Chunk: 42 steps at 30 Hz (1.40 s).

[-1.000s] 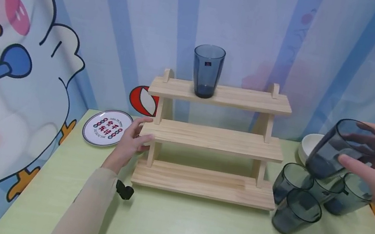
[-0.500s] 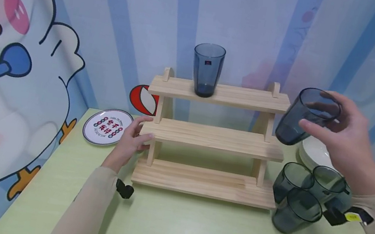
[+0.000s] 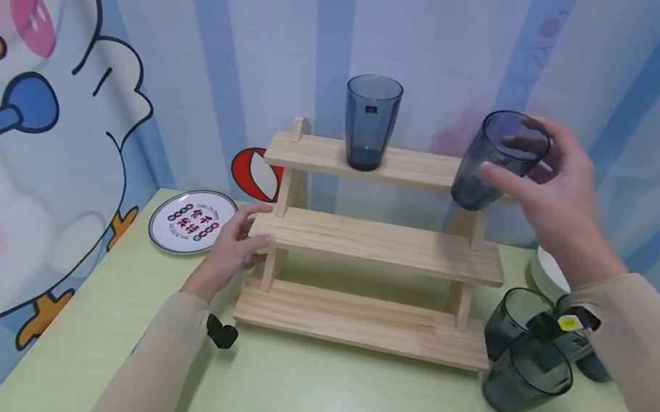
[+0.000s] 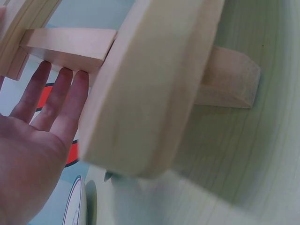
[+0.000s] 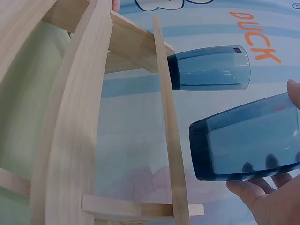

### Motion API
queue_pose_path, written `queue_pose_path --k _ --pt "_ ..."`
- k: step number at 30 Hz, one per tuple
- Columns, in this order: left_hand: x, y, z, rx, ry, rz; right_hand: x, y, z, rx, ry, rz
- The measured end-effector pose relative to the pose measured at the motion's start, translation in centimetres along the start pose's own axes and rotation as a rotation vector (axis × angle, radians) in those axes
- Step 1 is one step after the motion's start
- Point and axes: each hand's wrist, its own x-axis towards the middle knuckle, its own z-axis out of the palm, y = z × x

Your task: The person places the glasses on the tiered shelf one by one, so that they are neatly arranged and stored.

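A three-tier wooden shelf [image 3: 376, 242] stands on the table. In the head view, my left hand [image 3: 233, 248] grips its left side at the middle tier; in the left wrist view, fingertips [image 4: 80, 79] touch the upright. My right hand [image 3: 562, 184] holds a blue-grey drinking glass [image 3: 473, 183], fingers on one side and thumb on the other. This glass leans slightly, over the top tier's right end; the right wrist view shows a gap between its base and the board. A matching glass [image 3: 370, 125] stands upright on the top tier, left of centre.
Several more glasses [image 3: 526, 388] stand close together at the shelf's lower right, partly covered by the right forearm. Behind them is a white bowl or dish [image 3: 548, 274]. A printed plate [image 3: 184, 221] lies left of the shelf. A duck-print cloth [image 3: 247, 37] hangs behind.
My right hand has carried the glass from above the cluster on the right, leftward and up to the top tier's right end. The left hand stays on the shelf.
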Motion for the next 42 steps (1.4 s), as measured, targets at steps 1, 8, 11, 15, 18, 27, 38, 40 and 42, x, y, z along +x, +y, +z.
queue_pose_path --k 1,8,11,15,18,27,38,40,42 --pt "0.0 0.0 0.0 -0.001 0.001 -0.001 0.3 -0.1 0.2 -0.01 -0.002 0.005" --pt "0.0 0.1 0.0 -0.007 0.008 -0.009 2.5 -0.4 2.2 0.038 0.011 0.006" --pt "0.1 0.0 0.0 -0.007 0.004 -0.009 3.1 0.1 2.9 0.031 0.018 0.003" --pt "0.2 -0.3 0.1 -0.004 -0.003 -0.01 3.4 0.5 3.4 0.019 0.017 0.018" --pt "0.2 -0.1 0.2 -0.006 0.0 -0.014 3.7 0.5 3.6 0.011 0.01 0.032" --pt "0.2 0.1 0.1 -0.004 0.006 -0.031 4.8 0.2 4.7 -0.022 -0.032 0.064" --pt "0.2 -0.1 0.0 0.003 0.01 -0.033 6.1 0.1 5.3 -0.029 -0.045 0.152" --pt "0.2 -0.1 0.0 0.003 0.009 -0.03 6.2 0.2 5.4 -0.016 -0.042 0.155" --pt "0.3 -0.1 0.0 0.002 0.01 -0.024 6.3 0.2 5.4 0.001 -0.04 0.156"
